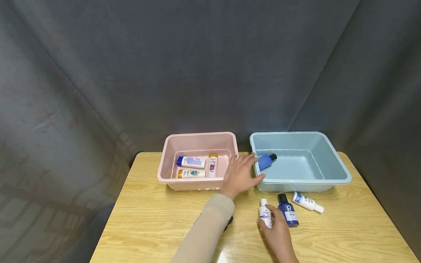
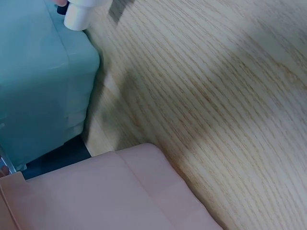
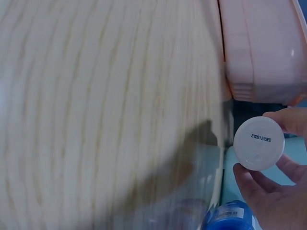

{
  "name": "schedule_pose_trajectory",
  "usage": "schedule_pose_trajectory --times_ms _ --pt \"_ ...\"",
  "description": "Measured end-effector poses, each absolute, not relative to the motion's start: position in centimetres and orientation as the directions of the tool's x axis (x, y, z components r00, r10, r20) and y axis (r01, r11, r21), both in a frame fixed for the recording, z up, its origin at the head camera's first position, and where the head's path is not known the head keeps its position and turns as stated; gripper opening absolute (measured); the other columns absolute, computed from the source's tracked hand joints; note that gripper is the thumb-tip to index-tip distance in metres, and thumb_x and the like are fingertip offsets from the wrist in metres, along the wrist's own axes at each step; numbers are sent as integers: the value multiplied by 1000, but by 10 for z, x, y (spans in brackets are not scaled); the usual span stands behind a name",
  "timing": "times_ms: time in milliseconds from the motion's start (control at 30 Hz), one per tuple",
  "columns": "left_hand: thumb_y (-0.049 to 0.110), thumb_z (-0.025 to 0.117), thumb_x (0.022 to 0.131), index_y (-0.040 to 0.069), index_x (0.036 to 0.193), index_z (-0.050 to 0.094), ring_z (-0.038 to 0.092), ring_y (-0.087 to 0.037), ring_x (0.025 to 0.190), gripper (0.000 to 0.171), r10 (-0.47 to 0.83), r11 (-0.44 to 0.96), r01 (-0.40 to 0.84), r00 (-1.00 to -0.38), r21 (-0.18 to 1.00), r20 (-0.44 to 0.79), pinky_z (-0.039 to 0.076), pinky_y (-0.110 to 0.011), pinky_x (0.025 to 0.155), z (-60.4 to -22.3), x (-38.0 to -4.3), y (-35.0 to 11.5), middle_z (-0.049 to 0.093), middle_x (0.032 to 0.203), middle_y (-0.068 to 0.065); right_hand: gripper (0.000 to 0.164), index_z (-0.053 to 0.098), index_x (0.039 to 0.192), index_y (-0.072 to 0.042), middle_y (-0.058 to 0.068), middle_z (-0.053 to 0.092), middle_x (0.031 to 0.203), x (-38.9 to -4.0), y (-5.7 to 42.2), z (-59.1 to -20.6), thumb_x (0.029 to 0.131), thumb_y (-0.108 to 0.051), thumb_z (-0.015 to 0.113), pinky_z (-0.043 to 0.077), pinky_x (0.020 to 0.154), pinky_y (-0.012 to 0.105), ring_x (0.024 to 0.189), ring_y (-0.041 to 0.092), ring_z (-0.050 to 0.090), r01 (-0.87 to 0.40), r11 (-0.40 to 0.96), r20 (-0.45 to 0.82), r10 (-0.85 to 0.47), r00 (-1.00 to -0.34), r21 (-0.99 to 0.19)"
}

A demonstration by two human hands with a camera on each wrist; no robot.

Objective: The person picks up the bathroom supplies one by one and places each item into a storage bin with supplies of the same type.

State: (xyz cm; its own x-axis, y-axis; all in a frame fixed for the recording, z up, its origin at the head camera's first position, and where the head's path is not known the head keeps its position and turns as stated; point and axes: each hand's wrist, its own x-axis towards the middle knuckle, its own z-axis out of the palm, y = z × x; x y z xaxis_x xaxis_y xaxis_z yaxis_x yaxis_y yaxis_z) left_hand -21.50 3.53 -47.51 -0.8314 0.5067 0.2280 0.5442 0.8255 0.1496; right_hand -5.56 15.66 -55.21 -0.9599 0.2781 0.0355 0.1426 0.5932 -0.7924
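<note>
My right hand (image 1: pixel 277 232) pinches a small white Dove bottle (image 1: pixel 265 212) between thumb and fingers, its white cap pointing away from me. In the right wrist view the round base of this bottle (image 3: pixel 259 143) faces the camera, printed with a date code. My left hand (image 1: pixel 240 173) hovers with fingers spread over the gap between the pink bin (image 1: pixel 197 180) and the light blue bin (image 1: pixel 306 181). Its fingertips are near a blue bottle with a black cap (image 1: pixel 265 162), which leans inside the blue bin at the left wall.
Right of my right hand lie a dark blue bottle (image 1: pixel 288 212) with a black cap and a white bottle (image 1: pixel 307 202) on the wooden table (image 1: pixel 148 226). Inside the pink bin are a blue-capped white tube (image 1: pixel 192 162) and two yellow-capped bottles (image 1: pixel 212 166). A dark curtain (image 1: pixel 210 73) hangs behind.
</note>
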Motion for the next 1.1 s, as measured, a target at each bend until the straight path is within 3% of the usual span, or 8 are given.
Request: schedule_pose_trajectory --times_ms 200,400,600,833,1100 --pt "71 45 91 30 146 48 42 -16 137 68 507 832 540 -833 128 220 23 -47 118 -475 -214 36 41 154 9 55 54 130 4 28 56 120 -52 158 -550 80 0 77 53 72 34 99 39 63 120 603 58 267 -962 -789" --pt "71 43 92 30 146 48 41 -14 137 68 507 837 537 -834 104 219 23 -46 118 -474 -215 36 40 155 9 54 54 131 2 28 54 127 -48 160 -547 82 -5 76 53 77 44 101 40 62 103 637 75 246 -966 -764" --pt "70 44 92 29 146 48 42 -15 137 68 513 833 543 -829 105 224 23 -48 118 -476 -213 36 40 155 8 54 56 130 0 24 57 126 -41 164 -542 80 -2 77 53 77 41 98 33 62 58 675 144 240 -960 -735" --pt "71 43 92 28 145 49 42 -15 137 69 514 828 548 -825 114 234 24 -48 117 -478 -212 39 41 154 7 53 56 128 -2 25 57 128 -36 174 -530 79 0 77 46 87 62 115 45 55 17 699 201 229 -952 -715" --pt "71 44 91 27 146 48 41 -14 137 70 509 835 541 -829 100 231 24 -46 118 -477 -214 36 40 154 9 55 56 129 -3 23 61 119 -37 182 -519 78 4 76 51 69 38 95 32 62 0 728 234 220 -947 -685"
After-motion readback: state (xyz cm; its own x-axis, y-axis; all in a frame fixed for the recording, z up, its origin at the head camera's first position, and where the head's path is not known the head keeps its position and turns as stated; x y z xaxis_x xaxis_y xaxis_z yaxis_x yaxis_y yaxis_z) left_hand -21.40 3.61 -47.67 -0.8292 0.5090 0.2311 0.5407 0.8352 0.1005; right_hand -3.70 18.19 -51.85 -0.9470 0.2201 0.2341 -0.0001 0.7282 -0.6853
